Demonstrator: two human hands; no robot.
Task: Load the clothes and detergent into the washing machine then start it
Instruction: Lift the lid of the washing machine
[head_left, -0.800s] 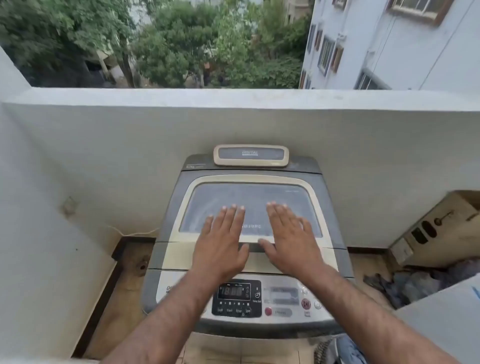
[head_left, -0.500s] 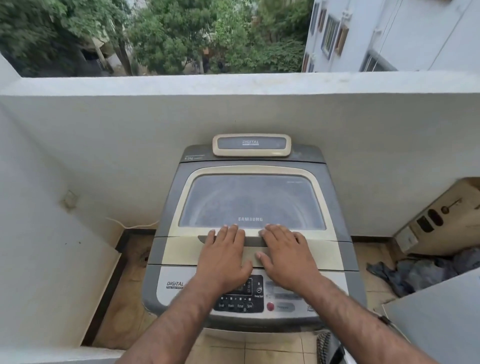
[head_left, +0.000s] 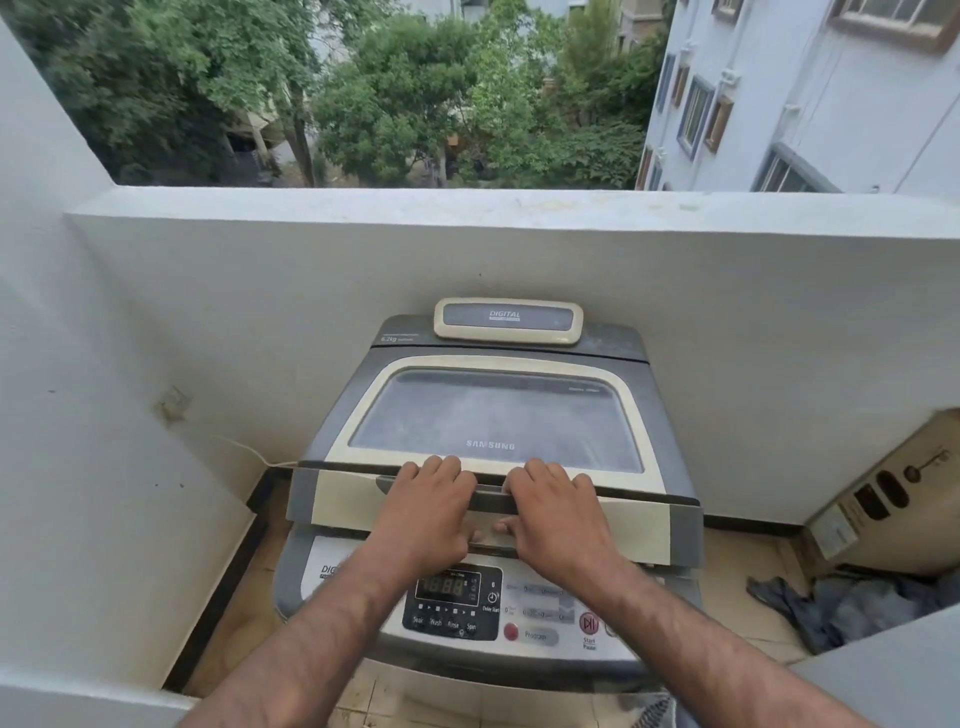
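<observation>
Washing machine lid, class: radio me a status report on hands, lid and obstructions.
Left hand and right hand grip the cream-framed glass lid at its front handle. Front edge lifted. Grey clothes on floor, unloaded. Nothing blocking.

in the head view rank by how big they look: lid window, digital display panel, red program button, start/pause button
1. lid window
2. digital display panel
3. start/pause button and red program button look alike; not ranked.

My grey and cream top-loading washing machine (head_left: 488, 519) stands at twelve o'clock against the white parapet, its cream-framed, tinted-window lid (head_left: 493, 415) tilted up slightly at the front edge, its display lit at six o'clock.
</observation>
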